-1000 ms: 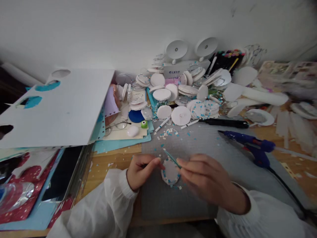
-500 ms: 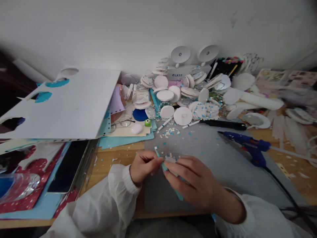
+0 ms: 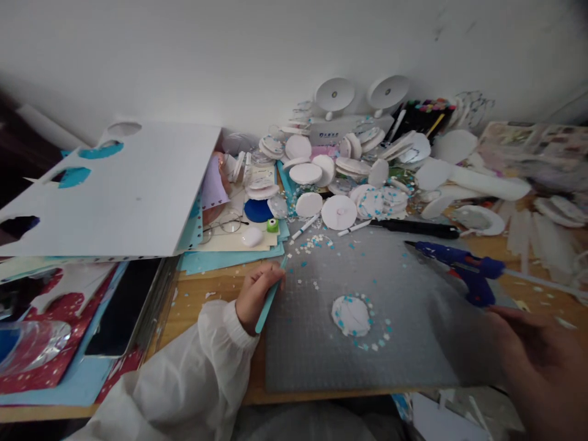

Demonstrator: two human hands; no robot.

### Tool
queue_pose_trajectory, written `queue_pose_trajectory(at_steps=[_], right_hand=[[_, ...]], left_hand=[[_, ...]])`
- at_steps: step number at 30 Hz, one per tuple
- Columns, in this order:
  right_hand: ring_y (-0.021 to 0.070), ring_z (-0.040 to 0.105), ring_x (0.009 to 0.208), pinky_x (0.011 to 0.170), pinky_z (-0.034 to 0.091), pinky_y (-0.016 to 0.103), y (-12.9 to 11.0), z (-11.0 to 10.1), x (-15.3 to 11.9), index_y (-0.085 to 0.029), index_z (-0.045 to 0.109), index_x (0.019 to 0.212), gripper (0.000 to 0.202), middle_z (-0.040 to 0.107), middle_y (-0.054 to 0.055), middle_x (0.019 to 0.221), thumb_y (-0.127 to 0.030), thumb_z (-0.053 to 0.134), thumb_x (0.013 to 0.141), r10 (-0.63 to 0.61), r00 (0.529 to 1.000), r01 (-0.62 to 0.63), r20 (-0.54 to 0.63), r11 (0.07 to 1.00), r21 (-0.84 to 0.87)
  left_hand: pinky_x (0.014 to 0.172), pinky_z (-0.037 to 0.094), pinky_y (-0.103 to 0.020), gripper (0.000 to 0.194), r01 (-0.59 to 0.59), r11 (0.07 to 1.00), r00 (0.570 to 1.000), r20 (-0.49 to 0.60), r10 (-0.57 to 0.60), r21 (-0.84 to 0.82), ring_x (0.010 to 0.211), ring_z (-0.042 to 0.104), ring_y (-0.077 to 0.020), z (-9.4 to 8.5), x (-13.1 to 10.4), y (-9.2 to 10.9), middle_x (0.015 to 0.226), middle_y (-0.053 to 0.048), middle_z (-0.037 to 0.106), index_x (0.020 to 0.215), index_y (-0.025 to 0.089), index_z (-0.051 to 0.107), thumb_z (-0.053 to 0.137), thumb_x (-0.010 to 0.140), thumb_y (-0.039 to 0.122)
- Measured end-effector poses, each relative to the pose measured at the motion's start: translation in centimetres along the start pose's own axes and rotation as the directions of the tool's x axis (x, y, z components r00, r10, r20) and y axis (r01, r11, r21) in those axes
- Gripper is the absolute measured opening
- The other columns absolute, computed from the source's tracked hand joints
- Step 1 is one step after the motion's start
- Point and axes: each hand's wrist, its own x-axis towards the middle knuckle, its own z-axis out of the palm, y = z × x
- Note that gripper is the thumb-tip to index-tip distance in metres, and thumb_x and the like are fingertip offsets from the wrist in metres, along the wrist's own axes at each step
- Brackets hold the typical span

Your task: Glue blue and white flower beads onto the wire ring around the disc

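My left hand (image 3: pixel 260 294) is closed round a thin teal stick (image 3: pixel 269 306), beside the left edge of the grey cutting mat (image 3: pixel 312 361). On the mat lies a white disc (image 3: pixel 353 316) with small blue and white pieces round its rim and a string of them curving off to its right. My right hand (image 3: pixel 528 349), blurred, is at the far right by the handle of the blue glue gun (image 3: pixel 473 266); whether its fingers grip the handle is unclear.
Many white discs (image 3: pixel 339 212) are heaped behind the mat, near a black tool (image 3: pixel 416 229) and two white pens. A large white board (image 3: pixel 138 196) with cut-outs stands at the left, above a dark phone (image 3: pixel 124 306).
My hands have parted. The left moved slightly left with the teal stick; the right swung far right to the glue gun. The white disc now shows uncovered on the mat.
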Motion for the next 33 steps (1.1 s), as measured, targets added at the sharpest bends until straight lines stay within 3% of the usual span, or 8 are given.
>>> queue_pose_trajectory(at_steps=[2,4,8,14,21,24,29,33], right_hand=[[0.0264,0.057,0.085,0.082,0.042,0.043,-0.3,0.4,0.1,-0.024,0.058,0.088,0.027,0.061,0.008,0.090,-0.048,0.053,0.078,0.011,1.000,-0.012,0.029,0.998,0.061],[0.0241,0.058,0.083,0.080,0.044,0.040,-1.1,1.3,-0.1,-0.023,0.060,0.089,0.030,0.062,0.008,0.089,-0.051,0.051,0.079,0.013,0.987,-0.035,0.160,0.990,0.133],[0.0207,0.060,0.084,0.079,0.046,0.035,-3.0,3.6,-1.0,-0.022,0.060,0.093,0.034,0.064,0.007,0.094,-0.051,0.045,0.085,-0.031,0.831,-0.161,0.556,0.943,0.292],[0.0169,0.060,0.084,0.079,0.047,0.030,-7.6,6.9,-2.4,-0.021,0.060,0.097,0.032,0.065,0.005,0.089,-0.045,0.039,0.092,-0.221,0.677,-0.158,0.702,0.888,0.432],[0.0175,0.062,0.096,0.087,0.049,0.034,-10.2,10.4,-4.2,-0.022,0.057,0.101,0.029,0.064,0.007,0.106,-0.043,0.042,0.091,-0.244,0.758,-0.307,0.604,0.684,0.662],[0.0179,0.064,0.088,0.081,0.052,0.034,-11.0,10.7,-4.4,-0.020,0.057,0.094,0.034,0.066,0.007,0.094,-0.048,0.038,0.090,-0.216,0.756,-0.373,0.617,0.633,0.679],[0.0173,0.062,0.078,0.073,0.050,0.033,-12.2,10.4,-4.2,-0.021,0.054,0.088,0.037,0.064,0.004,0.079,-0.052,0.035,0.089,-0.140,0.737,-0.467,0.662,0.603,0.647],[0.0162,0.058,0.073,0.071,0.049,0.032,-12.8,10.4,-4.1,-0.021,0.052,0.085,0.035,0.058,0.002,0.074,-0.051,0.034,0.090,-0.198,0.733,-0.442,0.651,0.590,0.676]], left_hand=[[0.049,0.024,-0.025,0.034,0.009,1.000,1.000,0.001,-0.009,-0.001,0.048,0.032,-0.0093,0.0,0.0,-0.1,0.048,0.004,0.039,0.050,0.016,0.049,0.059,0.075,0.036],[0.048,0.023,-0.025,0.035,0.021,1.000,1.000,0.008,-0.021,-0.006,0.046,0.030,-0.0088,-0.1,0.0,-0.2,0.047,0.004,0.038,0.050,0.016,0.049,0.061,0.073,0.038],[0.047,0.022,-0.025,0.036,0.060,0.998,0.995,0.084,-0.057,-0.031,0.044,0.031,-0.0087,0.1,-0.4,-0.1,0.045,0.004,0.039,0.051,0.016,0.050,0.064,0.072,0.042],[0.046,0.022,-0.025,0.043,0.078,0.997,0.975,0.212,-0.071,-0.028,0.044,0.034,-0.0093,0.8,-1.2,1.0,0.045,0.002,0.043,0.049,0.015,0.053,0.069,0.066,0.051],[0.063,0.037,-0.030,0.043,0.046,0.995,0.945,0.326,-0.014,-0.090,0.055,0.044,-0.0156,1.2,-1.6,1.7,0.047,-0.001,0.044,0.048,0.015,0.055,0.065,0.070,0.051],[0.071,0.040,-0.034,0.043,0.076,0.993,0.930,0.367,-0.038,-0.088,0.057,0.046,-0.0165,1.3,-1.8,1.9,0.048,-0.001,0.044,0.049,0.016,0.057,0.064,0.070,0.052],[0.061,0.034,-0.029,0.041,0.081,0.993,0.947,0.317,-0.049,-0.088,0.057,0.044,-0.0157,1.2,-1.6,1.8,0.050,-0.001,0.044,0.050,0.015,0.057,0.064,0.073,0.049],[0.059,0.032,-0.028,0.043,0.103,0.992,0.947,0.312,-0.075,-0.074,0.056,0.042,-0.0148,1.5,-1.5,1.9,0.052,-0.001,0.046,0.050,0.014,0.056,0.065,0.071,0.050]])
